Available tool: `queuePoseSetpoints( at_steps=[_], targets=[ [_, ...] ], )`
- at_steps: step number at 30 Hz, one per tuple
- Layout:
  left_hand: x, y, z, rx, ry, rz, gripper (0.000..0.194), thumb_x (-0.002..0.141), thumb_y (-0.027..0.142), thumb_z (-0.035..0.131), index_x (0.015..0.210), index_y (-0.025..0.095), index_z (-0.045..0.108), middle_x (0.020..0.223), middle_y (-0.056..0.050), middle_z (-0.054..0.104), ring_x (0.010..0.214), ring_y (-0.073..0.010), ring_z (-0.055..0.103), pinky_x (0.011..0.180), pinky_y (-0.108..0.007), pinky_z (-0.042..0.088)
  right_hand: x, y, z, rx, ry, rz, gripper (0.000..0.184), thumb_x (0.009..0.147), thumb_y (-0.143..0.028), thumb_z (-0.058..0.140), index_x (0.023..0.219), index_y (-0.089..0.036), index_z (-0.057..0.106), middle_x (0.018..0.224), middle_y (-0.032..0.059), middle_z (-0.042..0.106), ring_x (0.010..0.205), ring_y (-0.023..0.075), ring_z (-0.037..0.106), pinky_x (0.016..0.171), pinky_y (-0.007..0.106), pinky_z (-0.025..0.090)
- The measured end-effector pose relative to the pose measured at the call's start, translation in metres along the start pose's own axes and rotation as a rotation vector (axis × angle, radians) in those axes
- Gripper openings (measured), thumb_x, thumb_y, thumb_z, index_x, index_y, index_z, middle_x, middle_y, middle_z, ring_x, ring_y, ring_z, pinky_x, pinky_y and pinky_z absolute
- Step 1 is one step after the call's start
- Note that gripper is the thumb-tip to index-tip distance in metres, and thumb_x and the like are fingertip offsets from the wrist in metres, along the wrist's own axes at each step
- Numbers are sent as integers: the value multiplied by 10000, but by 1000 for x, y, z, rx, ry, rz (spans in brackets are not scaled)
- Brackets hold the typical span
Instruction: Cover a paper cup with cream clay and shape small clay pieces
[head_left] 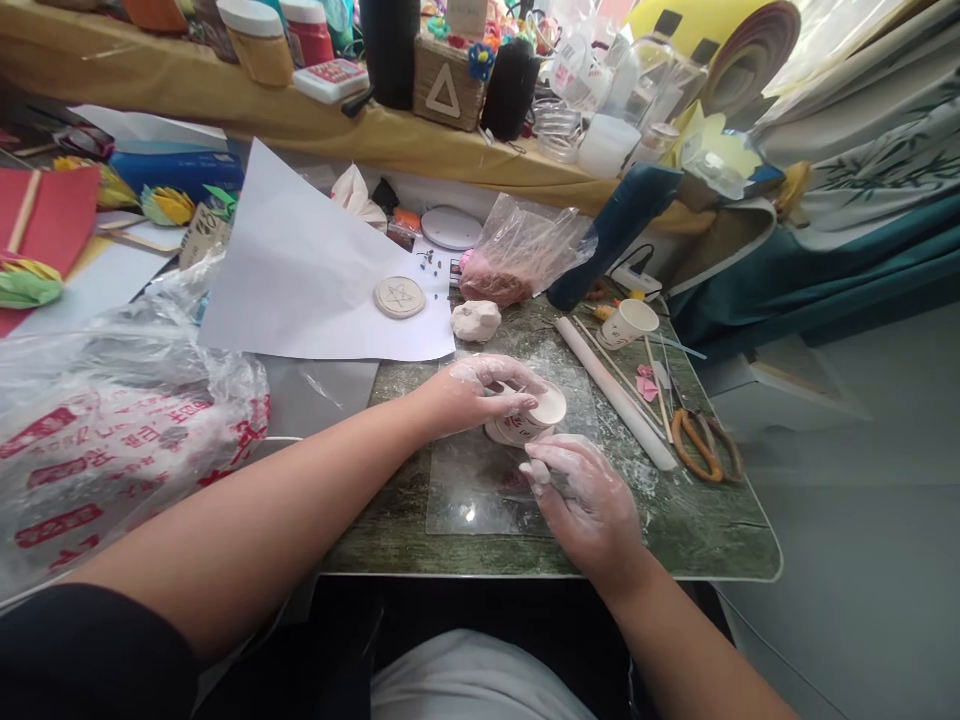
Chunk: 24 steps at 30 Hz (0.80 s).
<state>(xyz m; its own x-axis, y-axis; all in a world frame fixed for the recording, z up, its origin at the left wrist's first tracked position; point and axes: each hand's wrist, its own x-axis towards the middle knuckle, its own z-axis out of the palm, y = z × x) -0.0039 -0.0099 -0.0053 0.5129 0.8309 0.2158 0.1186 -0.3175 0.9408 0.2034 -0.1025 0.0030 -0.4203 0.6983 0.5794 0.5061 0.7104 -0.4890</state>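
Note:
A white paper cup with printed markings stands on a clear plastic sheet. My left hand, dusted with white powder, is closed round the cup at its rim, thumb on the near side. Just to the right and nearer me, my right hand has its powdery fingers pinched together close to the cup's side; what they hold, if anything, is too small to make out. Behind the cup lies a lump of white clay. A round clay disc with a scratched star-like line drawing rests on white paper.
To the right lie a white rolling rod, thin sticks, scissors and a second paper cup. A plastic bag of reddish-brown material sits behind. A large printed plastic bag fills the left. Jars and bottles crowd the shelf.

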Motion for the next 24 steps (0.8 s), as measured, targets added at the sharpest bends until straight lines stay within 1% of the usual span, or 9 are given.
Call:
queuePoseSetpoints(
  at_steps=[3,6,9,11,13,15,17,20,24],
  targets=[
    [0,-1,0,17,-7,13,232,901,340,700,1086,209,755,1188,-73,746,1123,-215,676,938,-322,539,3,-2,-12,-22,60,15,261,926,-116,634,1149,-250,652,1030,71,738,967,241,702,864,441,598],
    [-1,1,-3,65,-22,59,236,933,339,664,1112,210,746,1213,-84,734,1149,-219,669,965,-337,533,8,-3,-23,-15,131,67,189,913,-158,676,1073,-259,686,1021,58,741,978,245,699,889,449,588],
    [-6,11,-7,177,18,188,257,969,330,612,1180,237,725,1301,-95,688,1217,-224,634,1073,-384,479,16,-4,-27,11,145,137,90,915,-212,704,987,-266,703,980,44,743,959,242,707,877,433,591],
    [-10,21,-8,252,78,334,288,966,359,611,1219,253,700,1320,-104,671,1241,-243,614,1086,-418,467,22,-4,-27,12,105,121,82,916,-238,721,990,-264,697,957,35,754,942,232,718,864,408,597],
    [-15,32,-6,301,106,494,328,902,423,697,1177,244,700,1191,-109,717,1112,-252,665,992,-412,521,28,-3,-28,-10,38,41,135,931,-240,712,1061,-262,683,969,28,769,933,216,729,852,384,602],
    [-18,42,0,328,131,575,344,821,418,793,1087,223,695,1005,-87,743,913,-219,694,848,-360,561,32,-2,-29,-39,3,-65,184,958,-231,679,1140,-258,659,985,27,780,909,199,738,825,360,608],
    [-21,49,7,334,161,520,268,816,345,804,1012,216,674,885,-53,737,788,-176,680,747,-308,560,34,0,-29,-70,9,-159,212,979,-225,648,1190,-240,637,981,31,788,882,188,746,795,338,613],
    [-23,57,17,359,189,369,258,784,296,826,951,202,654,819,-20,719,684,-133,643,663,-261,544,35,5,-29,-118,17,-253,246,995,-241,622,1239,-202,620,1013,58,794,911,196,751,813,334,613],
    [-23,58,21,379,236,263,194,792,220,812,899,195,652,783,0,704,669,-119,662,649,-239,550,34,16,-33,-97,9,-229,318,984,-302,646,1286,-207,612,1054,67,782,962,208,737,867,348,609]
  ],
)
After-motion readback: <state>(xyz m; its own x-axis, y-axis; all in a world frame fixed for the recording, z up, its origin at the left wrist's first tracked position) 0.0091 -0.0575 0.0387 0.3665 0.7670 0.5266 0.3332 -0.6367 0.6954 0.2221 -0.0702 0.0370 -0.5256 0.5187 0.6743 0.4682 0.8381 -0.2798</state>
